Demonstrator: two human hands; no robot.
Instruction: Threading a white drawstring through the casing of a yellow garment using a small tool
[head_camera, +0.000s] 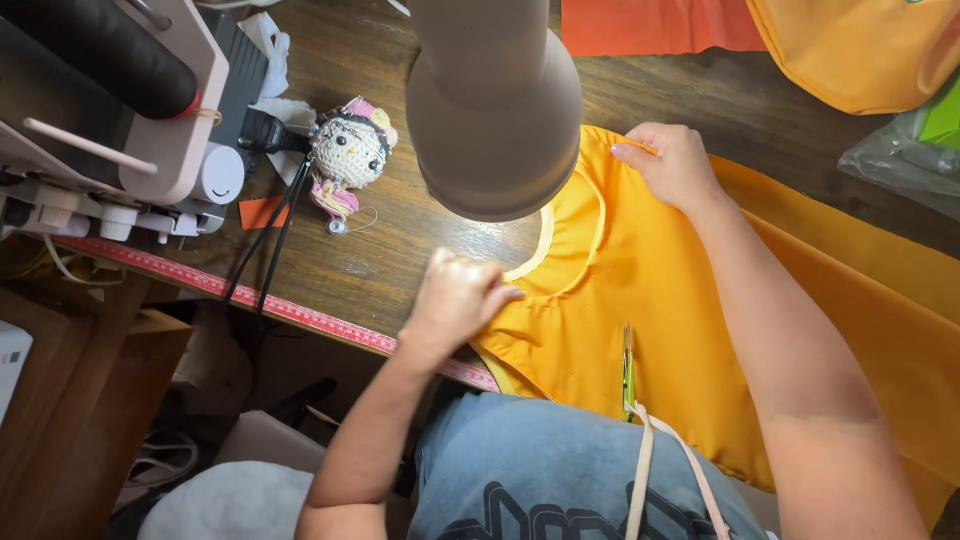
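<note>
At the far left a sewing machine (110, 120) is sitting on the wooden table (400, 250), with a small crocheted doll (350, 150) lying just beside it and a red measuring tape (270, 305) running along the table's near edge. Moving rightward, a big beige lamp head (495, 110) is hanging over the work, hiding part of what lies beneath it.

The person's left hand (455, 300) is pinching the orange garment (700, 300) with fingers closed on a fold of cloth right at the table edge, just below the pale-trimmed neckline (545, 250), which is curving away from the fingertips toward the lamp. The garment is spreading from those fingers across the table and down over the person's lap. Near the wrist side of that hand, a small pair of green-handled snips (628, 375) is hanging on a pale strap against the cloth.

Further right, the right hand (672, 165) is gripping the garment's far upper edge, fingers curled over it, well apart from the other hand.

The fabric looks light, soft and floppy, likely to slide and bunch; the edges and neckline band seem the firmest places to hold.

Beyond the right fingers, more orange cloth (850, 50) and a clear plastic bag (900, 155) are lying.
</note>
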